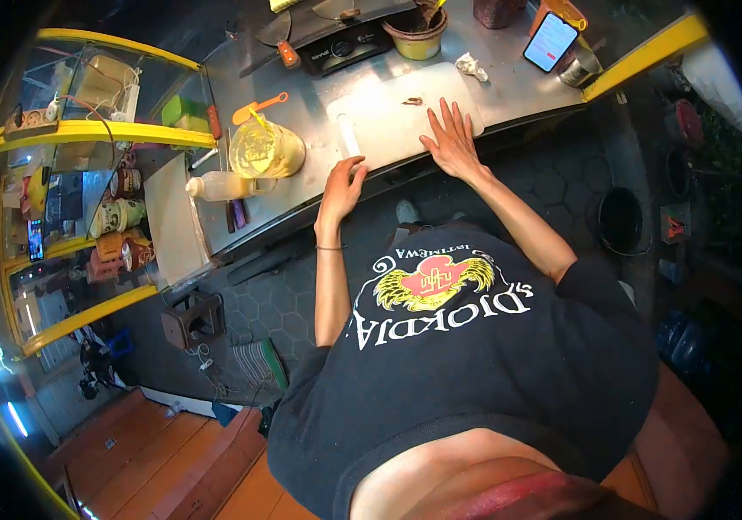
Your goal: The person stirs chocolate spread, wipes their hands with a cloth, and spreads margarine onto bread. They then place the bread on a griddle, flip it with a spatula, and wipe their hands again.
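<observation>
My right hand point(455, 143) lies with spread fingers on the near right part of a white cutting board point(379, 113). Just beyond its fingertips is a small dark brown smear point(412, 101) on the board. My left hand point(343, 189) rests at the counter's front edge, its fingers loosely bent, thumb apart, and nothing held. Close to those fingertips, a pale flat strip point(348, 136) lies along the board's left side. To the left of this hand stands a clear tub of pale yellow spread point(267, 149), with an orange slotted utensil point(260, 108) behind it.
A squeeze bottle point(215, 186) is in front of the tub. At the back are a black stove point(345, 52), a bucket with brown contents point(417, 39) and a crumpled tissue point(472, 67). A lit phone point(551, 42) leans beside a metal cup point(579, 66). A yellow-framed glass case point(102, 134) borders the left.
</observation>
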Demonstrator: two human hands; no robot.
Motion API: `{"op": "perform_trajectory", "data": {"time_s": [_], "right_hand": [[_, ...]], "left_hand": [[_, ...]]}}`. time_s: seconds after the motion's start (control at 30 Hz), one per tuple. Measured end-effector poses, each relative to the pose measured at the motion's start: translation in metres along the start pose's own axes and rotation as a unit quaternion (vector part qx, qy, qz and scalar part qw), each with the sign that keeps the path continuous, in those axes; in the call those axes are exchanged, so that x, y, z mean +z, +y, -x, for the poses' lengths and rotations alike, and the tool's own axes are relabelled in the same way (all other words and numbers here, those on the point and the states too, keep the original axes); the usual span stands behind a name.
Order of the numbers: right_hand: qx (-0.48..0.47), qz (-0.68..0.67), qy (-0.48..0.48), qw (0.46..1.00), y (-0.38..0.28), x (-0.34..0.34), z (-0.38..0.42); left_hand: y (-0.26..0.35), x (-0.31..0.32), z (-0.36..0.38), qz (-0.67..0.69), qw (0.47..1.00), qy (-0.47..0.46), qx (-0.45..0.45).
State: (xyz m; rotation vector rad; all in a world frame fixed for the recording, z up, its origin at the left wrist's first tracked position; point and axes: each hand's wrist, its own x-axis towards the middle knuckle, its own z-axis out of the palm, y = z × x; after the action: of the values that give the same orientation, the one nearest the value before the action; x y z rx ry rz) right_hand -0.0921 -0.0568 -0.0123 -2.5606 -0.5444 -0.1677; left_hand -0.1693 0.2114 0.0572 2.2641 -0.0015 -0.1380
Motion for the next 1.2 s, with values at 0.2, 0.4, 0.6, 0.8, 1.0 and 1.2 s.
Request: {"op": "perform_trajectory", "data": {"time_s": [0.2,0.4,0.6,0.8,1.0,1.2], "right_hand": [[0.054,0.056,-0.008,0.997,-0.006,0.017,-0.018],[0.087,0.089,0.014,0.992,-0.011,0.034,-0.025],[0.098,0.104,0.033,0.989,-0.020,0.044,-0.034],[0.109,0.108,0.036,0.987,-0.025,0.050,-0.037],[0.122,0.098,0.024,0.987,-0.026,0.051,-0.039],[0.109,0.097,0.006,0.989,-0.031,0.051,-0.044]], "left_hand": [[-0.029,0.014,-0.047,-0.107,0.984,0.070,0.127],[-0.040,0.023,-0.052,-0.118,0.983,0.082,0.117],[-0.039,0.020,-0.044,-0.143,0.973,0.085,0.160],[-0.038,0.009,-0.041,-0.136,0.972,0.060,0.185],[-0.039,0.006,-0.042,-0.134,0.970,0.048,0.196],[-0.039,0.006,-0.043,-0.136,0.969,0.041,0.201]]}}
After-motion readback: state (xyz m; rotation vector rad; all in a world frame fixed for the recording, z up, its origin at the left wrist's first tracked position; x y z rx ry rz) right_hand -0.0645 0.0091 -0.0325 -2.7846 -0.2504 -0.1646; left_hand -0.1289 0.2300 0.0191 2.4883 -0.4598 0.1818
